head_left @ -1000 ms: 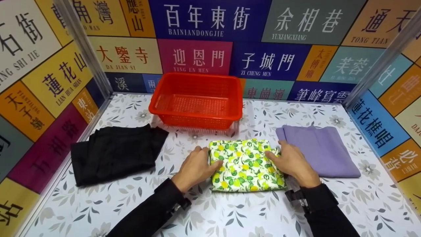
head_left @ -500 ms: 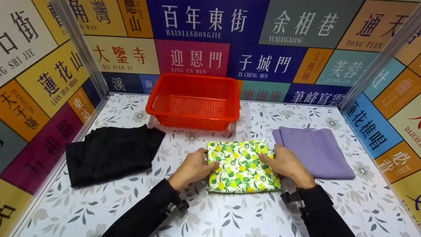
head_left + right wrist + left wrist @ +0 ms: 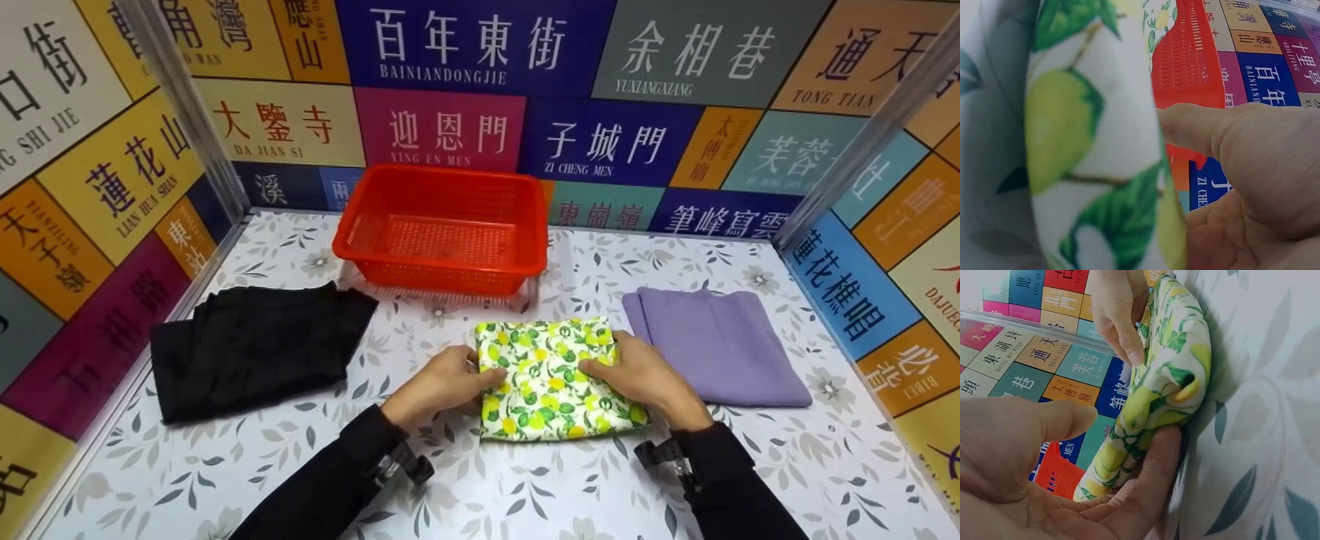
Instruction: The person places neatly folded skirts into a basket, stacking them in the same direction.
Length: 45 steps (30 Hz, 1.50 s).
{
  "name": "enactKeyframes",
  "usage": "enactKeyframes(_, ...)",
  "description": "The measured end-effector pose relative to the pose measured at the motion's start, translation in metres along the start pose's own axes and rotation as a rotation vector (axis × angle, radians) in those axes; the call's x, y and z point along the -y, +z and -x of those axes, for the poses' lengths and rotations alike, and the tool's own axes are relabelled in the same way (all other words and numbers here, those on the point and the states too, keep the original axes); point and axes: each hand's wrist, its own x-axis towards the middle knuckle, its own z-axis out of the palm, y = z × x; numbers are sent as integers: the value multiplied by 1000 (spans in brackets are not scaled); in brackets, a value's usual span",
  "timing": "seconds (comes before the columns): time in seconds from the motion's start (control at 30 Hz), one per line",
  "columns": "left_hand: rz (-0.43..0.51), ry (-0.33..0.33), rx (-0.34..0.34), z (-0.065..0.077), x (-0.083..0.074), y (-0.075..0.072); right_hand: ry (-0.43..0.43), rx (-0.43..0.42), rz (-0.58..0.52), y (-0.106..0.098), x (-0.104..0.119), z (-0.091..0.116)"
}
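Observation:
A folded cloth with a yellow-and-green lemon print (image 3: 551, 409) lies between both hands on the patterned table. My left hand (image 3: 442, 379) holds its left edge, thumb on top. In the left wrist view, the fingers (image 3: 1154, 478) of that hand reach under the rounded fold, and the thumb stands apart from the fabric. At the right edge my right hand (image 3: 645, 375) grips the cloth, its thumb lying over the top. Up close in the right wrist view, the printed fold (image 3: 1095, 140) covers most of the fingers.
Behind the cloth stands a red plastic basket (image 3: 442, 277) with nothing inside. A folded black cloth (image 3: 262, 352) lies to the left, a folded purple cloth (image 3: 720, 349) to the right, close beside my right hand. Lettered wall panels (image 3: 480, 45) enclose the table (image 3: 420, 495).
My right hand has slid slightly inward, with its thumb farther over the printed cloth. The left hand has shifted only a little at its edge. The head view has turned slightly.

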Motion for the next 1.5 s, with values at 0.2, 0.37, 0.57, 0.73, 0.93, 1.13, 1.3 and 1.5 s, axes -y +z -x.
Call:
enactKeyframes(0.2,30,-8,33,0,0,4,-35,-14,-34,4,0,1)
enactKeyframes(0.37,37,27,58,-2,0,5,-48,-21,-63,6,2,0)
enactKeyframes(0.57,108,23,75,-4,2,6,-89,-30,-113,9,4,2)
enactKeyframes(0.73,125,32,55,-7,4,8,-80,-25,-101,10,6,2)
enactKeyframes(0.93,247,16,68,-10,8,11,-107,-43,-44,11,6,0)
enactKeyframes(1.13,324,35,88,-11,10,12,-139,-77,-27,12,8,-1)
enactKeyframes(1.3,351,53,80,-13,13,13,-143,-99,-38,13,8,-2)
enactKeyframes(1.5,329,68,51,-14,13,13,-165,-138,-35,13,5,-4)
